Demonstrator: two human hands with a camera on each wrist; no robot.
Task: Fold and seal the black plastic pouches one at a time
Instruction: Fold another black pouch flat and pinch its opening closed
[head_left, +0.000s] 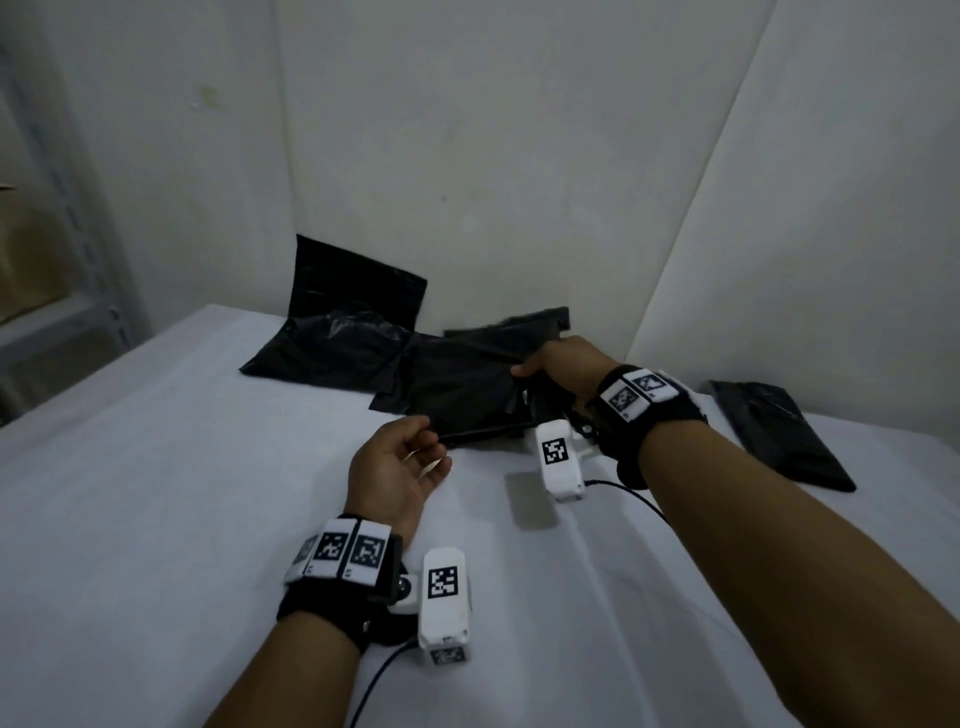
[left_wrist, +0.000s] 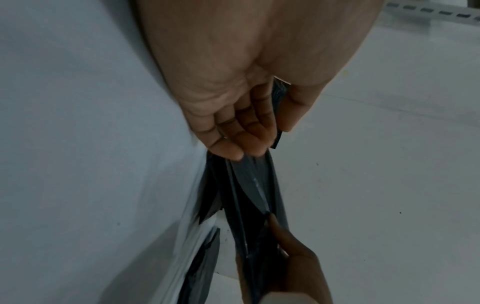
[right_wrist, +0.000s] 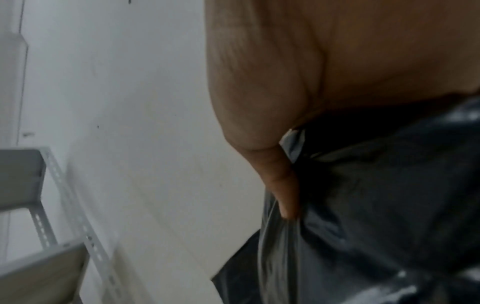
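Note:
A black plastic pouch (head_left: 467, 400) is held just above the white-covered table (head_left: 156, 493) near its back. My right hand (head_left: 537, 366) grips the pouch's far right edge, thumb on top, the other fingers hidden under it. My left hand (head_left: 428, 449) lies palm up at the near left corner, and that corner sits between its thumb and curled fingers. In the left wrist view the pouch (left_wrist: 249, 185) runs from my left hand (left_wrist: 267, 142) to the right hand (left_wrist: 285, 267). The right wrist view shows my thumb (right_wrist: 285, 185) pressed on crinkled black plastic (right_wrist: 376, 205).
More black pouches lie in a loose pile (head_left: 332, 348) at the back, one leaning against the wall (head_left: 353, 280). A flat folded pouch (head_left: 779, 436) lies at the right. A metal shelf (head_left: 62, 312) stands left of the table. White walls close the back and right.

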